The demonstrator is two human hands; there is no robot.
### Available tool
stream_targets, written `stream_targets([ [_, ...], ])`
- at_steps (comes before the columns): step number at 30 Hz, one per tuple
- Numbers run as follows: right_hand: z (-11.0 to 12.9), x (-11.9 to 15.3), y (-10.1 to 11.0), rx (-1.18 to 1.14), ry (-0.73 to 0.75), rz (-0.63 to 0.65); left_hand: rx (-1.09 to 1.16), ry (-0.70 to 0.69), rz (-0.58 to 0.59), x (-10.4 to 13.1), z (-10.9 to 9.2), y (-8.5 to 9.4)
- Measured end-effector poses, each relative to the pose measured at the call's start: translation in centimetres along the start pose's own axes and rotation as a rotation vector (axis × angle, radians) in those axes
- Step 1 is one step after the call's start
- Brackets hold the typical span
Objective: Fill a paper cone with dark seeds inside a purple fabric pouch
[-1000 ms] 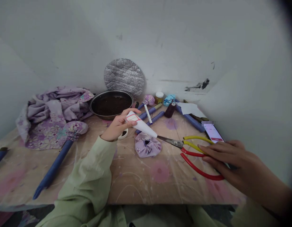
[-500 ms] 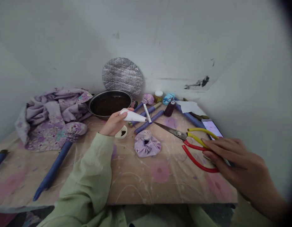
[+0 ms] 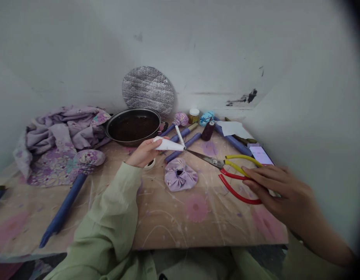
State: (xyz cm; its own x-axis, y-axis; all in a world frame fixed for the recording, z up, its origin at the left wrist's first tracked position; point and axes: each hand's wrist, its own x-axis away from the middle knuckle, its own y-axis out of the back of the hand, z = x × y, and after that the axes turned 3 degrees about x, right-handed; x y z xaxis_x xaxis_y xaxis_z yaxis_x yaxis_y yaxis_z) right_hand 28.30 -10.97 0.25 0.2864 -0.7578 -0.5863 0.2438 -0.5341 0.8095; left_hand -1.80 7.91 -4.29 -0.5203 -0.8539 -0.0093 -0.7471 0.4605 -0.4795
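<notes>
My left hand (image 3: 143, 152) is closed on a white cone (image 3: 170, 145), which lies nearly level with its narrow tip to the right. The scissors (image 3: 213, 161), with one yellow and one red handle, are pinched by the handles in my right hand (image 3: 280, 190). Their blade tips meet the cone's narrow end. Below the cone, a gathered lilac fabric piece (image 3: 186, 179) with a dark centre rests on the table (image 3: 168, 229). Partly hidden behind my left hand is a small white bowl (image 3: 151, 165).
A dark pan (image 3: 133, 126) stands at the back, with a silver quilted disc (image 3: 149, 89) against the wall. Floral cloth (image 3: 60, 136) and a blue-wrapped stick (image 3: 63, 210) lie left. Behind are a marker (image 3: 179, 136), thread spool (image 3: 208, 131), jar (image 3: 194, 116) and phone (image 3: 260, 154).
The cone has shifted slightly right and the scissors slightly left, so the blade tips now reach the cone's narrow end. The whole view has shifted a little.
</notes>
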Motion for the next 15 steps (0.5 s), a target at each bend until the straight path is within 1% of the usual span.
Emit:
stream_targets([
  [4,-0.3,0.0,-0.1,-0.009,-0.02,0.025,-0.071,-0.011,-0.004,-0.1,0.2,0.3],
  [8,-0.7,-0.3,-0.5,0.018,-0.005,0.063,-0.13,0.035,-0.035,-0.4,0.3,0.6],
  [12,-1.1,-0.5,-1.7,0.049,0.031,0.078,-0.219,0.096,-0.082,-0.8,0.9,1.2],
  [15,-1.4,-0.4,-2.8,0.034,0.027,0.112,-0.281,0.137,-0.093,-1.1,1.4,1.8],
])
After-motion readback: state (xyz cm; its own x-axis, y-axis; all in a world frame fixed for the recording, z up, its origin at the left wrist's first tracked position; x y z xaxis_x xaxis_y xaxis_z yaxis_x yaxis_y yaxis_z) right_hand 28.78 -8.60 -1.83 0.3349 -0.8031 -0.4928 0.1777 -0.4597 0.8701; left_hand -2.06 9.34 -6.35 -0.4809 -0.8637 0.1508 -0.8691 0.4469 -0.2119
